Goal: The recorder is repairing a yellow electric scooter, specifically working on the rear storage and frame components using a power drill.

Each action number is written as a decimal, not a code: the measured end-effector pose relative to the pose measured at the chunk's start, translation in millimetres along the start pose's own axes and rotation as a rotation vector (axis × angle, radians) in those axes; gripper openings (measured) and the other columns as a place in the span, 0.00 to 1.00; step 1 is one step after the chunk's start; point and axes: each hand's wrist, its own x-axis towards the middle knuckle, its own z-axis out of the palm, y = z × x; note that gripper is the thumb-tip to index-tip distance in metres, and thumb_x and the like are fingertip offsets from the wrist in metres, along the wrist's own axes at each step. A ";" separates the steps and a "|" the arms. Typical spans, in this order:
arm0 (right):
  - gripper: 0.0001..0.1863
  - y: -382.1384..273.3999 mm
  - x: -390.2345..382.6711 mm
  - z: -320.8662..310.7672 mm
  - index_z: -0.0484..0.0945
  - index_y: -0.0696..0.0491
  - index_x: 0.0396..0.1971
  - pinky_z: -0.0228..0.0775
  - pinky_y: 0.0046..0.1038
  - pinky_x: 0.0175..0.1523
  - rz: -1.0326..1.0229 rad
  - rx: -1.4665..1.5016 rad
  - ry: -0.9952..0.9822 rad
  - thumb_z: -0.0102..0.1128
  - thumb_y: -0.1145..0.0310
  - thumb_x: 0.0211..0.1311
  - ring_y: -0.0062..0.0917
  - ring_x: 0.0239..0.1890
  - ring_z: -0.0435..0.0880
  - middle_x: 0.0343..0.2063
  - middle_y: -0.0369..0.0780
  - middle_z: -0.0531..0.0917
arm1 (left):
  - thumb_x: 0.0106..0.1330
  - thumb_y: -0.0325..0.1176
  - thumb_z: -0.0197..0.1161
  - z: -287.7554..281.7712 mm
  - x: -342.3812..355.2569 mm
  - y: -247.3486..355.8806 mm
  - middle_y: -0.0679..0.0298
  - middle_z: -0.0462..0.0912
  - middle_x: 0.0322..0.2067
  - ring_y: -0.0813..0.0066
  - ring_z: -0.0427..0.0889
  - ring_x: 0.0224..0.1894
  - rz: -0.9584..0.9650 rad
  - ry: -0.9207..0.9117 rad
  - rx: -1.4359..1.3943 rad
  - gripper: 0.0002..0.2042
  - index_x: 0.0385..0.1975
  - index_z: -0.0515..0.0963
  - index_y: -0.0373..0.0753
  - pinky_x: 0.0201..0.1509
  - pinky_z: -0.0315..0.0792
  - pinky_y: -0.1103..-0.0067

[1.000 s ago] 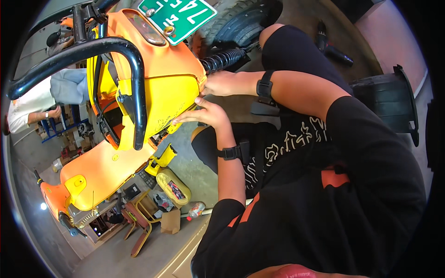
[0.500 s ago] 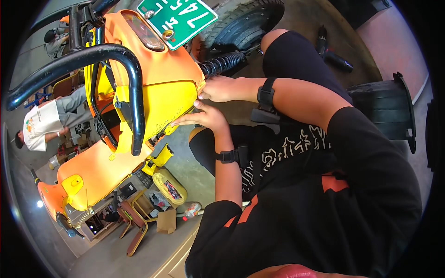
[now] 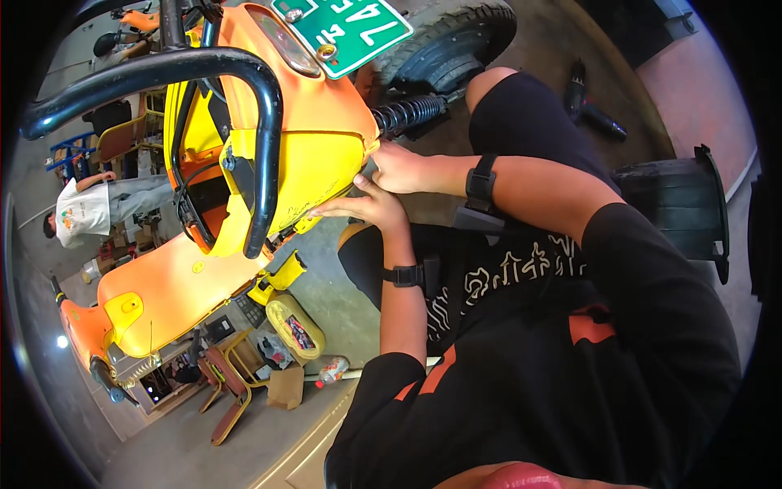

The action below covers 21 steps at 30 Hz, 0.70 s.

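Note:
An orange and yellow scooter (image 3: 244, 163) fills the upper left, with a black grab rail (image 3: 204, 65), a green licence plate (image 3: 342, 24) and a black coil spring (image 3: 411, 114) by the rear tyre (image 3: 456, 41). My left hand (image 3: 366, 208) lies with its fingers stretched along the lower edge of the yellow side panel (image 3: 318, 171). Curled against the same panel's edge just beside the spring is my right hand (image 3: 399, 167); what its fingers grip is hidden. Both wrists wear black bands.
A loose black tyre (image 3: 668, 204) stands at the right and a black tool (image 3: 595, 114) lies on the concrete floor beyond my knee. Below the scooter are a yellow container (image 3: 297, 326), a plastic bottle (image 3: 334, 371) and wooden chairs (image 3: 228, 383). A person in a white shirt (image 3: 81, 212) works at far left.
My hands stay at the panel's edge, the left fingers reaching a little further along it. The person in white has shifted in the background, and my view has tilted slightly.

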 end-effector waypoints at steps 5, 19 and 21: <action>0.25 -11.9 -2.1 -4.0 0.74 0.59 0.54 0.61 0.42 0.67 -0.038 -0.029 -0.023 0.59 0.76 0.52 0.51 0.61 0.69 0.57 0.55 0.72 | 0.72 0.60 0.45 0.7 -1.0 4.4 0.29 0.20 0.68 0.34 0.22 0.73 -0.041 0.033 -0.006 0.50 0.67 0.24 0.20 0.74 0.25 0.52; 0.33 51.7 7.1 -5.8 0.65 0.59 0.60 0.65 0.42 0.64 0.005 -0.347 -0.088 0.64 0.64 0.56 0.48 0.59 0.74 0.54 0.56 0.74 | 0.72 0.50 0.53 -10.5 4.1 -24.9 0.23 0.30 0.67 0.36 0.42 0.73 -0.099 -0.066 -0.139 0.51 0.65 0.20 0.18 0.74 0.43 0.58; 0.34 51.5 9.7 -2.7 0.64 0.59 0.61 0.63 0.42 0.66 -0.041 -0.340 -0.101 0.65 0.61 0.57 0.47 0.60 0.72 0.55 0.56 0.74 | 0.65 0.56 0.61 -5.9 -1.2 -47.2 0.19 0.20 0.64 0.26 0.26 0.71 -0.037 -0.133 0.102 0.60 0.62 0.18 0.15 0.74 0.29 0.51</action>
